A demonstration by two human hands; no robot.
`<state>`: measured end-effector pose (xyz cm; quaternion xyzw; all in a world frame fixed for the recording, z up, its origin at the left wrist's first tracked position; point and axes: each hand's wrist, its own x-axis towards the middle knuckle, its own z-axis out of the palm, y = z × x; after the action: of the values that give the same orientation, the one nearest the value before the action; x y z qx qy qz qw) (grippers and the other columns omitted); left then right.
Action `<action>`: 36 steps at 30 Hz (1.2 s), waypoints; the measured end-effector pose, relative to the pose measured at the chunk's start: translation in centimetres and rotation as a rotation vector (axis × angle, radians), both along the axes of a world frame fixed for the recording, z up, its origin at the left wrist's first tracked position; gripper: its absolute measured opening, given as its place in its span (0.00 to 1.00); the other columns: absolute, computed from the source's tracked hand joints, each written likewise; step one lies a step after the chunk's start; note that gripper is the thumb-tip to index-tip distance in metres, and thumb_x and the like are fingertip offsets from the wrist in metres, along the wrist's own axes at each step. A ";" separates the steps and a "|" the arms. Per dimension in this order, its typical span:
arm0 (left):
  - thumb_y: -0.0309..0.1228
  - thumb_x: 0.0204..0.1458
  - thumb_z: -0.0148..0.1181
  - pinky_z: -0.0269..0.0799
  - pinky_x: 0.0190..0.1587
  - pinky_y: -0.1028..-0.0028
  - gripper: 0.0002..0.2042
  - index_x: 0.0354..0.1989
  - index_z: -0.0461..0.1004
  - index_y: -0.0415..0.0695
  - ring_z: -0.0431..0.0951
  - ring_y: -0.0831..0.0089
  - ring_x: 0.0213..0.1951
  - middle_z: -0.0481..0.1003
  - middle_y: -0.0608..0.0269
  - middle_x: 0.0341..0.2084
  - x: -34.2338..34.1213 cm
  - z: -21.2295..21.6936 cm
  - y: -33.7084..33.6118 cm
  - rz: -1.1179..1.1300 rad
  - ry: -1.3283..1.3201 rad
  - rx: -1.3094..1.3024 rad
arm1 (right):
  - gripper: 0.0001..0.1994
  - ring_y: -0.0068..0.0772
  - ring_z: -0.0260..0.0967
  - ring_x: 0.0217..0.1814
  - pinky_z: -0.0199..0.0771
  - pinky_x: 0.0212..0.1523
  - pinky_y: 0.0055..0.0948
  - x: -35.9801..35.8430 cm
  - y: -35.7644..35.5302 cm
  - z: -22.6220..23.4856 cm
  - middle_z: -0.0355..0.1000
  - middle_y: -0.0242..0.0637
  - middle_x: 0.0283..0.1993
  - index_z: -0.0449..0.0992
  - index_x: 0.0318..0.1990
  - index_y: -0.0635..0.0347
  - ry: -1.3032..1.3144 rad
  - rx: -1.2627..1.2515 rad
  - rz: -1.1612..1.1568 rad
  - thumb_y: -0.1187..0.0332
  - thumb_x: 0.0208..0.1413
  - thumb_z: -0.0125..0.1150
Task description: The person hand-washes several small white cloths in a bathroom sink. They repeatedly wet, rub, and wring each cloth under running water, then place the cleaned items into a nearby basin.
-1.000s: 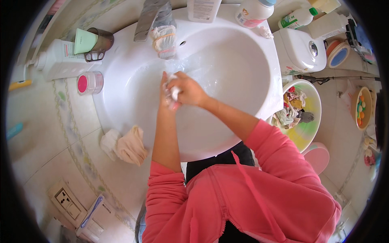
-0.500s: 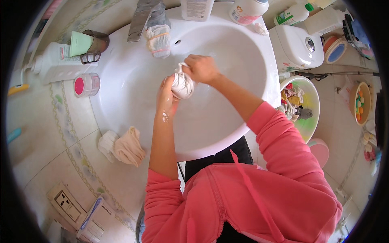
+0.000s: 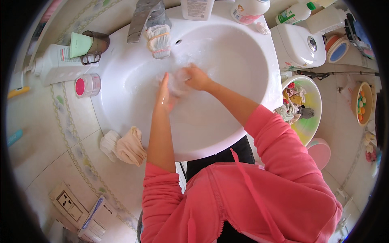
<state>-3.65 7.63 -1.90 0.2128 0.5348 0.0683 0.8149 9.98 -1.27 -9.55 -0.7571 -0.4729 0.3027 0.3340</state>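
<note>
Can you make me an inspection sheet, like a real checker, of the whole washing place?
Surface: white basin, wet, with water splashing below the tap.
Job's things: white cloth between the hands, blurred.
Clutter: pink-lidded jar, brown cup and green tube at left; white bottle behind the basin; beige cloth by its lower left edge.
Grippers: left hand and right hand, both bare, over the basin; grip unclear.
Cables: nothing seen.
Surroundings: toilet tank and tub of clothes at right; wall socket lower left.
</note>
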 end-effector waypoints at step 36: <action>0.49 0.57 0.51 0.65 0.54 0.60 0.28 0.61 0.60 0.46 0.64 0.59 0.57 0.64 0.56 0.57 -2.4 -5.9 0.5 -0.168 -0.795 0.181 | 0.14 0.45 0.66 0.46 0.69 0.48 0.36 -3.9 0.3 9.2 0.66 0.45 0.44 0.75 0.38 0.58 0.296 0.367 0.279 0.72 0.39 0.58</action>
<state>-6.02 8.17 -7.77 0.2836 0.1512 0.1250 0.9387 6.03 -0.96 -0.34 -0.5592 -0.5655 0.3623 0.4860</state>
